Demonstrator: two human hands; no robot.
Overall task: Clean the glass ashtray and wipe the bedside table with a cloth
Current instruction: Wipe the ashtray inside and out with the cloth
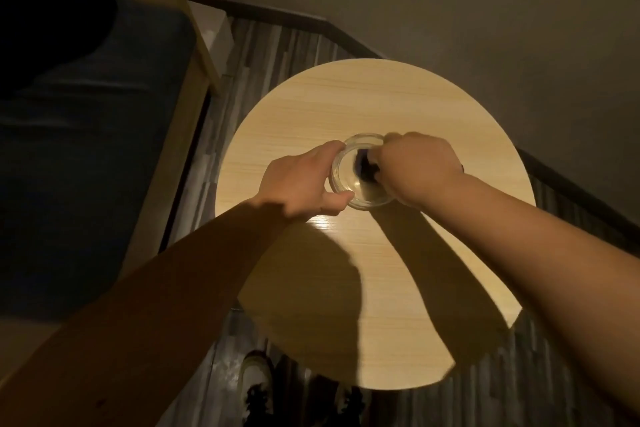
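A round clear glass ashtray (349, 180) stands near the middle of the round light-wood bedside table (374, 100). My left hand (298, 184) grips the ashtray's left rim, thumb at the near side and fingers at the far side. My right hand (415, 170) is curled round a small dark cloth (364, 168) and holds it down inside the ashtray. Most of the cloth is hidden under my fingers and it looks blurred.
A bed with a dark blue cover (86, 149) and a pale wooden frame (180, 135) runs along the left. Grey plank floor (277, 48) surrounds the table. A wall with a dark skirting board (346, 35) stands behind. A shoe (256, 374) shows below the table's near edge.
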